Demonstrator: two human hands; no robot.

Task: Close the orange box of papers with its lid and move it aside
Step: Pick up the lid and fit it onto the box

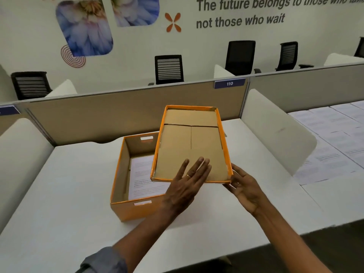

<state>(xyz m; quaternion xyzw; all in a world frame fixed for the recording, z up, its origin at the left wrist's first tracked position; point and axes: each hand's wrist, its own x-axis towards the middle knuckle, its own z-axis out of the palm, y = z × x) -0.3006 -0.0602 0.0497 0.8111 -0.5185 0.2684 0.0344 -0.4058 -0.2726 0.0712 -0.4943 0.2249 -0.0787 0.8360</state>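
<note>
The orange box [119, 186] stands open on the white desk [69, 184], with printed papers [143, 174] lying flat inside. Its lid [189, 138] is off the box, brown inside facing up, tilted and hanging over the box's right half. My left hand [187, 186] lies over the lid's near edge with fingers spread on the brown inside. My right hand [246, 188] holds the lid's near right corner from the side and below. The lid hides the box's right wall.
A tan partition [118, 115] runs behind the box. White side dividers stand at the left [17, 154] and right [275, 131]. Several printed sheets [334, 138] cover the neighbouring desk at the right. Black chairs [169, 69] stand beyond the partition.
</note>
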